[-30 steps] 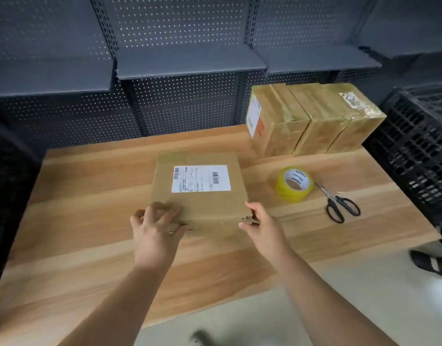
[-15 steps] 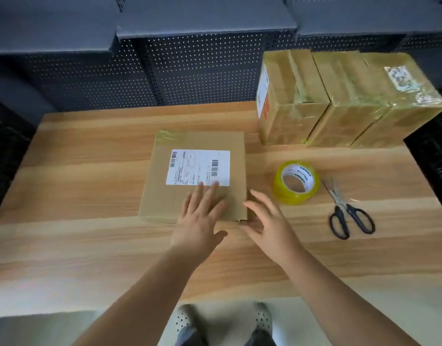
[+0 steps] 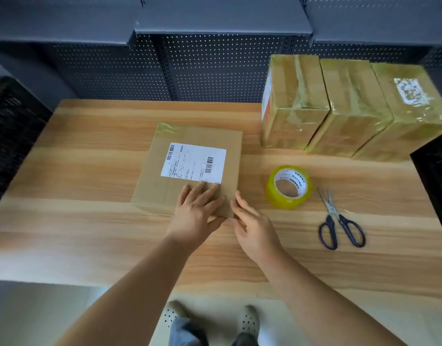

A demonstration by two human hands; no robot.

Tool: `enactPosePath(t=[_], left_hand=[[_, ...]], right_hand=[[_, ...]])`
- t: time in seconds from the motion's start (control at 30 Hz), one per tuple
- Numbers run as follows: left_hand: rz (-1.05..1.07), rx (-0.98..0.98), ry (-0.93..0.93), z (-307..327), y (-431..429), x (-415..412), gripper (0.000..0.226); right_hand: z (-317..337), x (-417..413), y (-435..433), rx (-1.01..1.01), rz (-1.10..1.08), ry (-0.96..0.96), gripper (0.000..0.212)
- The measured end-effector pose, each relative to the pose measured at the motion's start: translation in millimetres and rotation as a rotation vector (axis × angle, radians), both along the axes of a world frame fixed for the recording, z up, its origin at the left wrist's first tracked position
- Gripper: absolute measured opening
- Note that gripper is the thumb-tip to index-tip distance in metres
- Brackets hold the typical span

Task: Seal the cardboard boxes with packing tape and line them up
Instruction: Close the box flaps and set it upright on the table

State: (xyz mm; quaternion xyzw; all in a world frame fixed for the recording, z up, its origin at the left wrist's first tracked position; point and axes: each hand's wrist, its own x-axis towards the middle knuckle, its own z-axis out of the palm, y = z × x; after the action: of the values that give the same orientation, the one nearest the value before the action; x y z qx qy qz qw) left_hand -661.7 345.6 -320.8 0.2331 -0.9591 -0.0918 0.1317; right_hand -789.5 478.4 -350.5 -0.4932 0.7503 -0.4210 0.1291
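A flat brown cardboard box (image 3: 165,181) with a white shipping label lies in the middle of the wooden table (image 3: 90,240); a strip of tape shows at its far left corner. My left hand (image 3: 196,216) lies flat on the box's near right part, fingers straight. My right hand (image 3: 252,227) is open beside the box's near right corner, fingertips touching its edge. A roll of yellowish packing tape (image 3: 288,187) sits right of the box, with nothing touching it. Three taped boxes (image 3: 345,108) stand side by side in a row at the back right.
Black-handled scissors (image 3: 338,226) lie right of the tape roll. Grey perforated shelving (image 3: 190,71) rises behind the table. Black crates stand at the far left (image 3: 7,136) and right (image 3: 437,181). My feet (image 3: 210,320) show below the table's near edge.
My left hand moved from the box's near edge onto its top and now lies flat there. My right hand let go of the near right corner and opened. The camera tilted downward.
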Motion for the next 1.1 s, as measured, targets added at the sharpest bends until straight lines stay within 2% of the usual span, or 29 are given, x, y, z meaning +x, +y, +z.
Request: enactPosePath(t=[0.07, 0.13, 0.33, 0.47, 0.53, 0.67, 0.73, 0.8, 0.87, 0.9, 0.97, 1.0, 1.07, 1.1], left_hand=[[-0.006, -0.035, 0.003, 0, 0, -1, 0.046], [-0.008, -0.051, -0.014, -2, 0, 0, 0.046], [-0.006, -0.097, -0.001, 2, 0, 0, 0.043], [-0.026, -0.072, -0.167, 9, 0, 3, 0.075], [-0.019, -0.047, -0.173, 11, 5, 6, 0.077], [-0.049, -0.100, -0.089, 30, -3, 16, 0.073], [-0.091, -0.106, -0.066, 52, -12, 24, 0.071], [-0.130, -0.114, 0.000, 83, -24, 27, 0.059], [-0.133, -0.107, 0.117, 123, -40, 26, 0.029], [-0.103, -0.105, 0.149, 144, -46, 25, 0.022], [0.003, -0.158, 0.135, 177, -52, 24, 0.032], [0.124, -0.134, 0.105, 185, -52, 26, 0.043], [0.390, 0.029, 0.153, 190, -41, 37, 0.052], [0.432, 0.107, 0.206, 190, -34, 41, 0.053]], right_hand=[[-1, -4, 2, 0.028, 0.036, 0.128, 0.042], [-1, -6, 1, 0.048, 0.049, 0.178, 0.043], [5, 1, -1, 0.097, 0.021, 0.106, 0.037], [17, -4, 0, 0.226, 0.070, 0.185, 0.042], [27, -2, 0, 0.282, 0.062, 0.246, 0.041], [55, -9, -7, 0.144, 0.149, 0.459, 0.031], [74, -10, -14, 0.139, 0.218, 0.371, 0.038], [98, -9, -23, 0.143, 0.186, 0.206, 0.041], [125, -3, -32, 0.104, 0.101, 0.044, 0.023], [137, 2, -36, 0.089, 0.070, -0.011, 0.013], [153, 12, -43, 0.101, 0.003, -0.135, 0.026], [157, 15, -45, 0.105, -0.046, -0.202, 0.025], [162, 17, -48, 0.103, -0.115, -0.305, 0.019], [166, 16, -49, 0.113, -0.133, -0.334, 0.016]])
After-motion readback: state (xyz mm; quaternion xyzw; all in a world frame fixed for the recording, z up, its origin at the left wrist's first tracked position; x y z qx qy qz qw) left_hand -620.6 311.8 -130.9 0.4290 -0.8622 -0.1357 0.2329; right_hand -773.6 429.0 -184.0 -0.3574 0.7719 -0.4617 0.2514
